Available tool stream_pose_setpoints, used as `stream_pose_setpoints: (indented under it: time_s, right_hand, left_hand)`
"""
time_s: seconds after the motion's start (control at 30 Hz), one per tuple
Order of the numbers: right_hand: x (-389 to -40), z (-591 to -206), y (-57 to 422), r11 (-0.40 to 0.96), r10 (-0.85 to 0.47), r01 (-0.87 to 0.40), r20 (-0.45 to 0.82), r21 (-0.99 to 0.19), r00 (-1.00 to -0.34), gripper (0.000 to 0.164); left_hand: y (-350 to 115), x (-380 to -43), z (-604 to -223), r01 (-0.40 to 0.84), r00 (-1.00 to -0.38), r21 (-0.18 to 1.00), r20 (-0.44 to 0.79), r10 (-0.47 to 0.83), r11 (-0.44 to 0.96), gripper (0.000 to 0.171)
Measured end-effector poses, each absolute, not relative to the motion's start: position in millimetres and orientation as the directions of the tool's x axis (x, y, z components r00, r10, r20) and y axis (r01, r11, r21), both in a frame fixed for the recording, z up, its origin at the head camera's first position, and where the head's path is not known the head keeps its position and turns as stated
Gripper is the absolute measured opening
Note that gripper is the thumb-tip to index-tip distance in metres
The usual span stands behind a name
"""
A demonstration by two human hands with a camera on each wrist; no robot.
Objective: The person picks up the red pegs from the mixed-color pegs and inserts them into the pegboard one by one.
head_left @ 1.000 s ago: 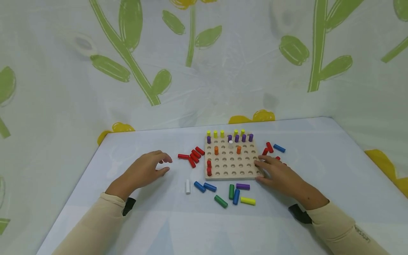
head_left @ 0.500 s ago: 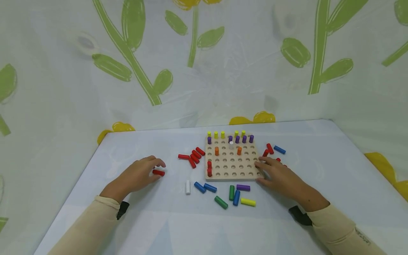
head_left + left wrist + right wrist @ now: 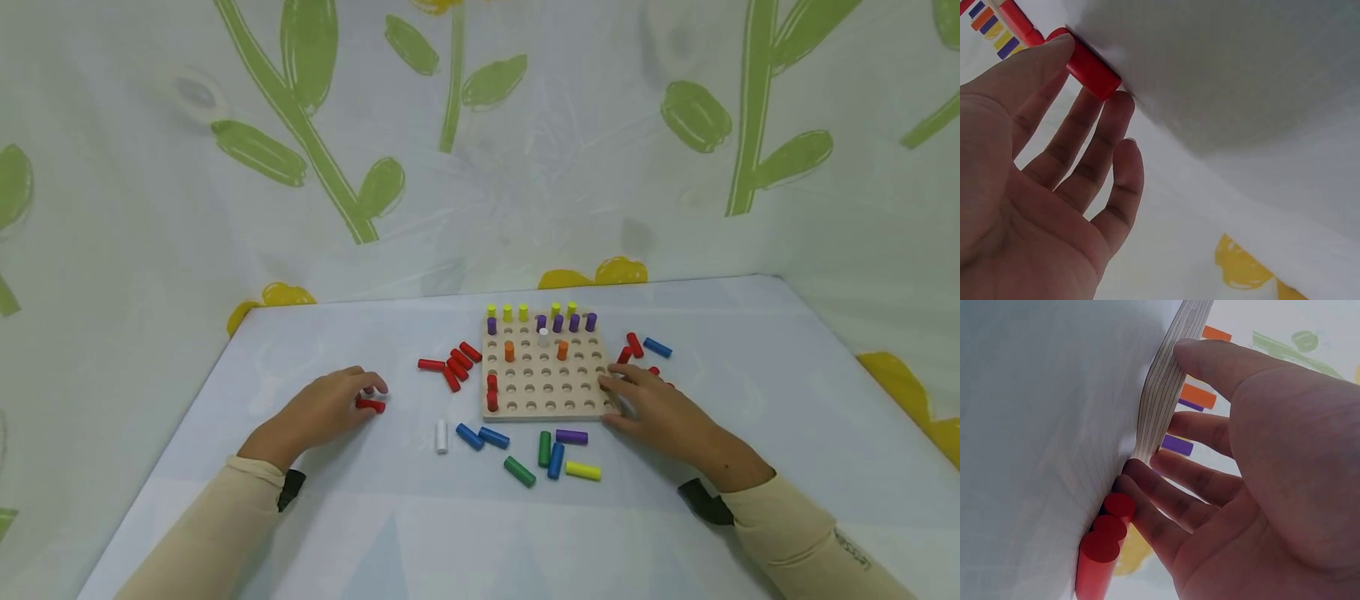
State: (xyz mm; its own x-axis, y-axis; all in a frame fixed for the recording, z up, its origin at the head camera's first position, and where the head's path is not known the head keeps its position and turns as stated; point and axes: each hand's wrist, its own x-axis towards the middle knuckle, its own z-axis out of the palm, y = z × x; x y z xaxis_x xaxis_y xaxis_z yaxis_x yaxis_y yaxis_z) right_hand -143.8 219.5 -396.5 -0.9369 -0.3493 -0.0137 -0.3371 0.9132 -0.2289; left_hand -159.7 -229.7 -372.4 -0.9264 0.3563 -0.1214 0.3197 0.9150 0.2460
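Observation:
My left hand (image 3: 322, 410) is low over the table, left of the pegboard. It pinches a red peg (image 3: 1092, 70) between thumb and fingertips, and the peg's end shows past the fingers in the head view. The wooden pegboard (image 3: 540, 417) has rows of round holes. Yellow and purple pegs stand at its back, a white peg (image 3: 543, 337) and two orange ones nearer the middle, two red ones at the left edge. My right hand (image 3: 663, 417) rests at the board's right front corner, thumb against the edge (image 3: 1163, 387) and fingers loosely spread beside it.
Several red pegs (image 3: 457, 367) lie left of the board. In front are a white peg (image 3: 441, 436), blue, green and purple pegs, and a yellow peg (image 3: 583, 471). More red pegs (image 3: 1099, 556) and a blue peg (image 3: 657, 347) lie beyond the right hand.
My left hand has moved down and slightly left to a red peg and now pinches it. The right hand stays at the board's corner.

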Motion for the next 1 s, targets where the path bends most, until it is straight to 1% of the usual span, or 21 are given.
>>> stream_pose_setpoints:
  time_s: [0.17, 0.37, 0.53, 0.77, 1.0]
  right_hand:
    - [-145, -396, 220, 0.912, -0.352, -0.339, -0.019, -0.232, -0.936, 0.066]
    - [-144, -396, 218, 0.916, -0.344, -0.328, -0.031, -0.232, -0.939, 0.065]
    - [-145, -398, 219, 0.919, -0.339, -0.326, -0.024, -0.222, -0.940, 0.066]
    - [-146, -399, 220, 0.915, -0.350, -0.336, -0.029, -0.222, -0.936, 0.066]
    - [-145, -399, 221, 0.916, -0.351, -0.337, -0.028, -0.219, -0.936, 0.066]
  left_hand:
    - [-230, -162, -376, 0.338, -0.924, 0.235, -0.100, 0.369, 0.911, 0.021]
    - [-230, -163, -377, 0.328, -0.926, 0.240, -0.112, 0.361, 0.914, 0.019]
    - [-228, -164, -378, 0.346, -0.921, 0.241, -0.096, 0.377, 0.907, 0.018]
    - [-220, -163, -375, 0.354, -0.923, 0.240, -0.069, 0.379, 0.904, 0.020]
    - [-210, -161, -366, 0.327, -0.934, 0.292, -0.043, 0.354, 0.899, 0.026]
